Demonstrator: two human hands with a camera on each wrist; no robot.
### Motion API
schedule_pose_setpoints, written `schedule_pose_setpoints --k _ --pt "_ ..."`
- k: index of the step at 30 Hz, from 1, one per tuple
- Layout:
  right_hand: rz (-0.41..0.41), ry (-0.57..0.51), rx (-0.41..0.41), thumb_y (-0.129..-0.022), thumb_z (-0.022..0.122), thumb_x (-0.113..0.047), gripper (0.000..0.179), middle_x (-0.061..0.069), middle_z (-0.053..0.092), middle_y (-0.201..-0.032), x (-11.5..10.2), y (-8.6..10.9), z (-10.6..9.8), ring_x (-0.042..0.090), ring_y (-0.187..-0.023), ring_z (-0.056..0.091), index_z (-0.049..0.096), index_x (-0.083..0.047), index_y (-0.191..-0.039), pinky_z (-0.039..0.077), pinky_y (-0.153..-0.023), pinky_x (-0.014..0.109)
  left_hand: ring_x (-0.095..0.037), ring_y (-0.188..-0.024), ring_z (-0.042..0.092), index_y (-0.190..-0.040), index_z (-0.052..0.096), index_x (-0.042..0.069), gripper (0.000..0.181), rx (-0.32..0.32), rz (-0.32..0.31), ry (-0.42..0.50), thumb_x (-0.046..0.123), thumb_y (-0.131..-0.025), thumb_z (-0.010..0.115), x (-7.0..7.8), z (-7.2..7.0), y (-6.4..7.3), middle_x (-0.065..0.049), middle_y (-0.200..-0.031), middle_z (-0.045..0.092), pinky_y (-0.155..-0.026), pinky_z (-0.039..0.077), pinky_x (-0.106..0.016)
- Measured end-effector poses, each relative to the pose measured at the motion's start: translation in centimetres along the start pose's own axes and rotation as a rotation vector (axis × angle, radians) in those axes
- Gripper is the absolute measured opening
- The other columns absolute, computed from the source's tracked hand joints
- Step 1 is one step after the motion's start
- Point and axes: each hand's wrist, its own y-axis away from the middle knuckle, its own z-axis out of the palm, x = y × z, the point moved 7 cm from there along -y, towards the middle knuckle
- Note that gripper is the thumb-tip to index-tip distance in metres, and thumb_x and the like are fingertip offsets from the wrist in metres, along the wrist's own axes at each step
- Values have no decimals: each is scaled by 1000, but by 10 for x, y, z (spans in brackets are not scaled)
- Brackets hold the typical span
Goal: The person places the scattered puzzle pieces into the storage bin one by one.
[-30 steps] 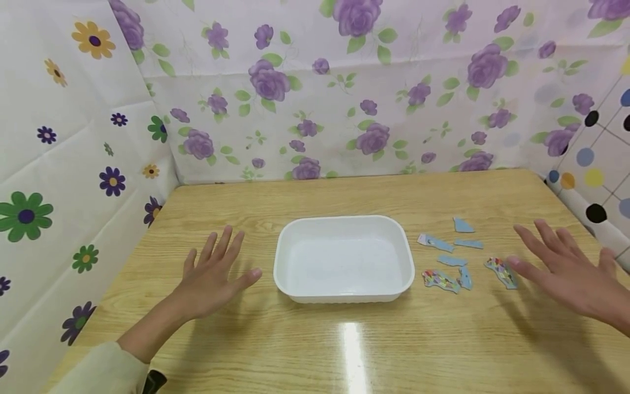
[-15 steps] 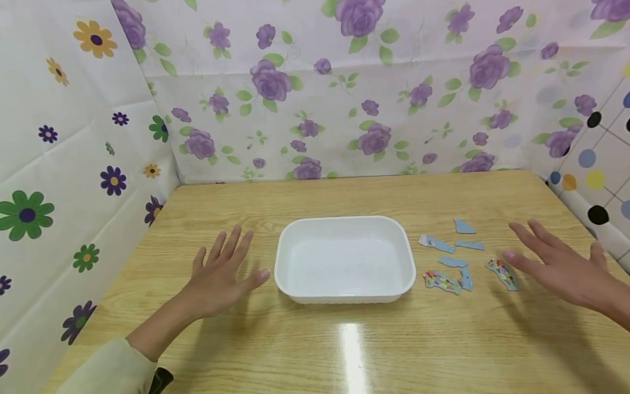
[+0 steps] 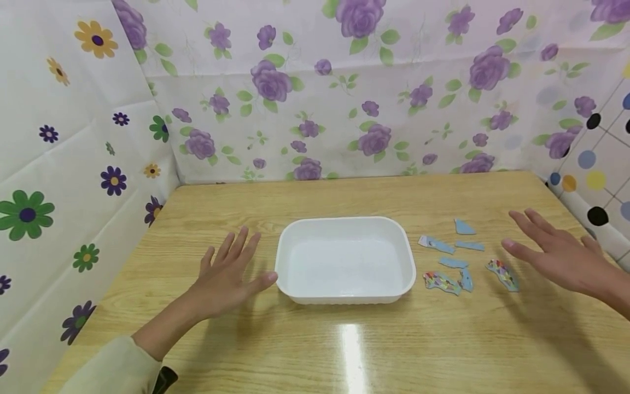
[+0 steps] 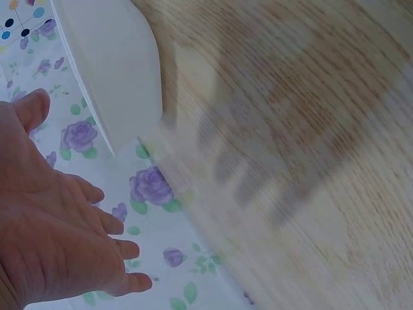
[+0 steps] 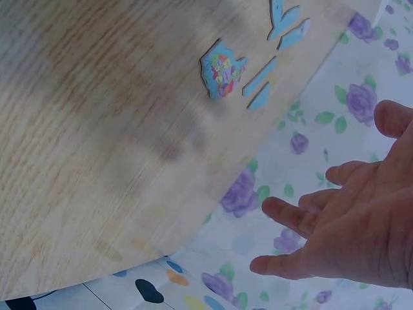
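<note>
Leftmost, beyond the left fingers, one white cloth [image 3: 74, 180] printed with daisy-like flowers hangs beside the counter [image 3: 275, 350]. One pale sleeve [image 3: 115, 369] shows behind the left hand [image 3: 221, 290], whose five fingers are spread above the counter, holding nothing. Just right of the left thumb sits one white tray [image 3: 345, 257], between the two hands. Right of the tray, and left of the right fingers, seven flat pieces lie on the counter. Five are mostly blue: one long piece with a whitish end [image 3: 436, 244], one wavy strip [image 3: 454, 262], one triangle [image 3: 465, 227], one small curved piece [image 3: 465, 279] and one straight strip [image 3: 470, 245]. Two carry multicoloured patches: one near the tray [image 3: 442, 282], the other [image 3: 502, 274] nearest the right thumb. Rightmost, the right hand [image 3: 566, 260] hovers, fingers extended and gripping nothing.
</note>
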Motion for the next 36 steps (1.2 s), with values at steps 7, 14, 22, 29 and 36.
schedule_pose_setpoints --k 7,14,22,29,36 --pt "0 -43 -38 -101 34 -54 82 34 -13 -151 10 -12 2 70 -122 13 -10 -9 -153 17 -79 81 -38 -146 -5 -156 9 13 91 14 12 15 67 -91 44 5 1 -2 -13 -161 -1 -108 -8 -66" --pt "-72 -186 -30 -99 48 -45 88 35 -9 -152 9 -25 2 65 -131 3 -11 -10 -153 20 -87 79 -41 -145 0 -155 12 11 95 8 28 77 67 -88 50 10 6 -6 -15 -160 6 -108 -5 -65" --pt "-85 -277 -32 -98 52 -43 90 36 1 -153 18 -39 1 66 -123 23 -15 -18 -153 33 -82 75 -43 -144 8 -154 19 11 96 30 32 122 67 -85 55 12 7 -6 -16 -159 12 -108 2 -66" --pt "-86 -306 -51 -98 53 -42 89 39 10 -149 22 -51 -4 64 -122 28 -13 -19 -153 42 -80 68 -42 -142 17 -151 29 11 94 68 30 195 63 -82 64 13 5 -7 -17 -157 21 -106 6 -67" --pt "-94 -403 -119 -98 54 -39 84 37 12 -150 22 -59 -2 59 -124 33 -2 -13 -155 46 -84 62 -39 -142 20 -150 32 14 94 82 14 267 60 -78 71 13 8 -10 -14 -156 26 -106 8 -66"
